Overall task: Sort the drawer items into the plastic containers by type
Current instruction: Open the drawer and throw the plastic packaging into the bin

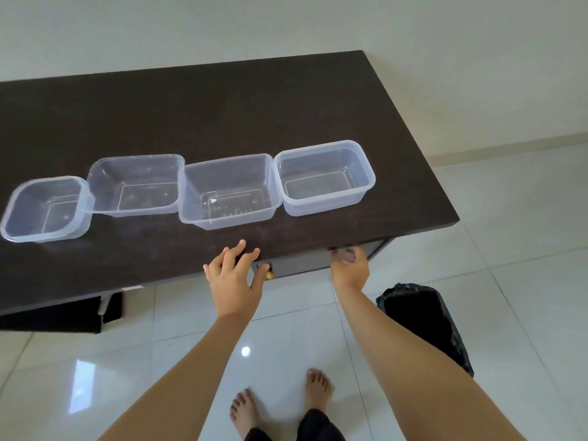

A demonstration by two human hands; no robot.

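Dark wood tabletop runs wide before me, bare behind and in front of a row of four clear containers: the leftmost container overlaps its neighbour, the second container, which touches the third container; the fourth container sits well in from the right edge. My left hand hovers at the near edge, fingers spread, just left of the drawer knob. My right hand curls its fingers under the tabletop's lip at the drawer front. A black-lined bin stands on the floor tiles to my right.
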